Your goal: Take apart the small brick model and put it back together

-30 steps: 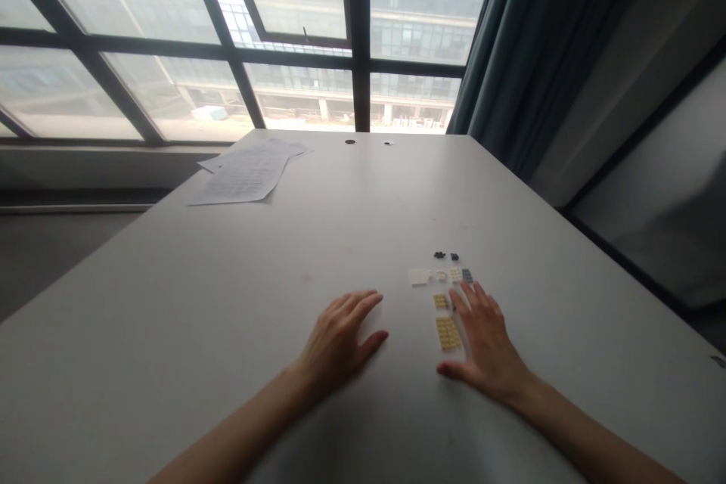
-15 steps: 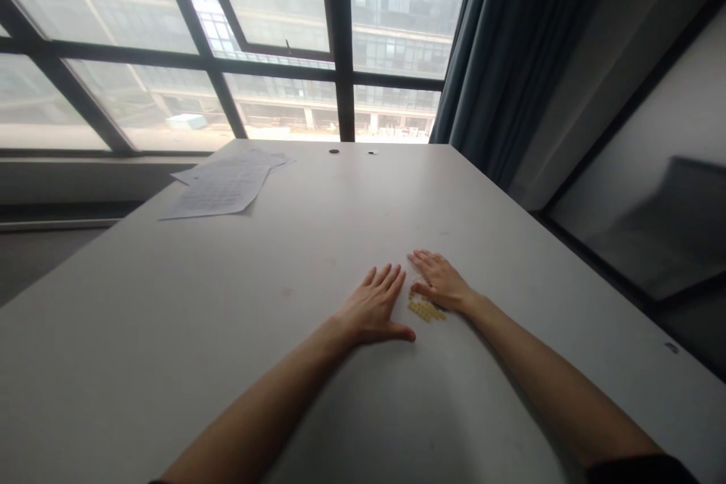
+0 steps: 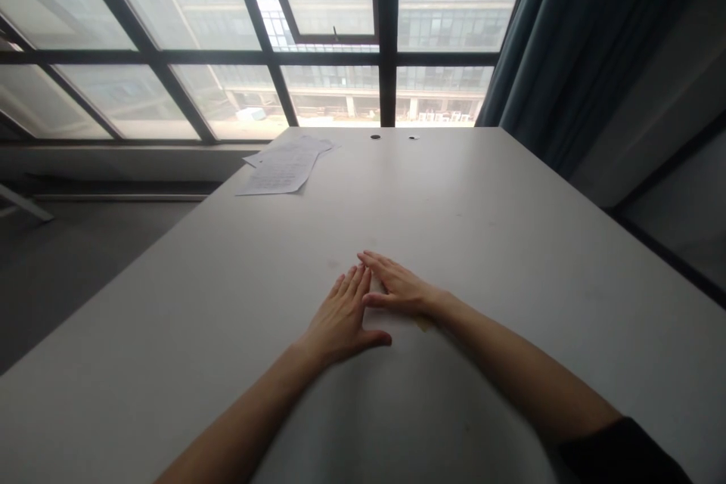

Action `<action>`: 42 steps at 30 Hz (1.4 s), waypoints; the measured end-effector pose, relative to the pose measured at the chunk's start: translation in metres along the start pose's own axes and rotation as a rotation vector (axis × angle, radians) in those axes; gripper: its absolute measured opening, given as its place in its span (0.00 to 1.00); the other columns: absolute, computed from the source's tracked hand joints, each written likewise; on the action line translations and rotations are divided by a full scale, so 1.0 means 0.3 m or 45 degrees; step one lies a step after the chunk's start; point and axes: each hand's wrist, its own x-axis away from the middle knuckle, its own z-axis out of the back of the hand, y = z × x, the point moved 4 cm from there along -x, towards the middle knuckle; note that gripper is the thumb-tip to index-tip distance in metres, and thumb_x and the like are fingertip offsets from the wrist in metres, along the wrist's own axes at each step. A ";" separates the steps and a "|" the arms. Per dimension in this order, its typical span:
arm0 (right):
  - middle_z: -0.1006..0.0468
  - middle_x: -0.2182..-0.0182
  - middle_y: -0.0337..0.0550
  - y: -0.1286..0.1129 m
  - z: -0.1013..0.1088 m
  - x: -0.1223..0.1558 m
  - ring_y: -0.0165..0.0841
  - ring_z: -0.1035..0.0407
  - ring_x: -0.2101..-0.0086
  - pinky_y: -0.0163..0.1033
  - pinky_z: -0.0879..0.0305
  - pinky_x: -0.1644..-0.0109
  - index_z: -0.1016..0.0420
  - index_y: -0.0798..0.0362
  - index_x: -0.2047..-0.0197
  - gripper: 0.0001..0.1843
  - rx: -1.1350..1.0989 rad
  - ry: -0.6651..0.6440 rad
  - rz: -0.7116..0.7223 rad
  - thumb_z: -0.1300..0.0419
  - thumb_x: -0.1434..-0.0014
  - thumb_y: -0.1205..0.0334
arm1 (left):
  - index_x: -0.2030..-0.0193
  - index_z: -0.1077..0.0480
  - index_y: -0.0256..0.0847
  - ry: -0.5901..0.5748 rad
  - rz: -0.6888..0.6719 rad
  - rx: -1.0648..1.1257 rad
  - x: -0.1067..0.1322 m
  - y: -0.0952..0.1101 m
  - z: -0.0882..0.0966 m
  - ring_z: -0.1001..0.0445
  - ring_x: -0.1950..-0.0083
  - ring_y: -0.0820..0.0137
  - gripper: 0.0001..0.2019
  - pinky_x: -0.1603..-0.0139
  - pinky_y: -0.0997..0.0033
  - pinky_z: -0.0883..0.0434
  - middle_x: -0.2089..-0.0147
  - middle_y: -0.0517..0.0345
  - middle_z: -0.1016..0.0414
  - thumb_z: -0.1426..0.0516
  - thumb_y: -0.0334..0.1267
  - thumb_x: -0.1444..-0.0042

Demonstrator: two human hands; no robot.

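Observation:
My left hand (image 3: 340, 320) lies palm down on the white table (image 3: 238, 280), thumb stretched to the right. Its fingertips meet those of my right hand (image 3: 400, 289), which reaches in from the right with its fingers extended and its thumb apart. Under the right wrist a small piece of something yellow (image 3: 423, 324) shows. The rest of it is hidden by that hand, and its kind cannot be made out. Neither hand grips anything that I can see.
Printed paper sheets (image 3: 283, 169) lie overlapping at the table's far left. Two small round cable holes (image 3: 375, 137) sit near the far edge. Beyond stand large windows with dark frames (image 3: 388, 38), and a blue curtain (image 3: 544, 53) hangs at the right.
My right hand has moved left over the yellow patterned thing, covering most of it, and now meets my left hand. The camera's view has turned leftward.

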 end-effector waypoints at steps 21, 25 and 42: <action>0.55 0.33 0.68 0.042 -0.020 0.160 0.52 0.62 0.33 0.58 0.60 0.32 0.56 0.68 0.31 0.54 0.518 0.034 -0.325 0.55 0.42 0.29 | 0.30 0.53 0.44 -0.086 -0.284 0.003 -0.027 -0.060 0.056 0.53 0.28 0.56 0.40 0.30 0.51 0.54 0.28 0.48 0.52 0.49 0.62 0.43; 0.53 0.33 0.69 -0.001 -0.069 0.031 0.52 0.61 0.34 0.56 0.59 0.32 0.56 0.69 0.31 0.56 0.479 -0.038 -0.138 0.55 0.44 0.28 | 0.31 0.51 0.39 -0.018 -0.135 -0.040 0.059 -0.124 0.063 0.51 0.29 0.57 0.37 0.30 0.52 0.51 0.29 0.45 0.50 0.52 0.60 0.40; 0.50 0.33 0.62 -0.102 -0.150 -0.388 0.44 0.58 0.34 0.48 0.58 0.31 0.56 0.67 0.31 0.45 0.213 0.089 0.076 0.57 0.36 0.37 | 0.30 0.54 0.34 0.135 0.303 -0.226 0.215 -0.402 0.091 0.54 0.28 0.54 0.41 0.31 0.49 0.49 0.29 0.39 0.52 0.51 0.60 0.42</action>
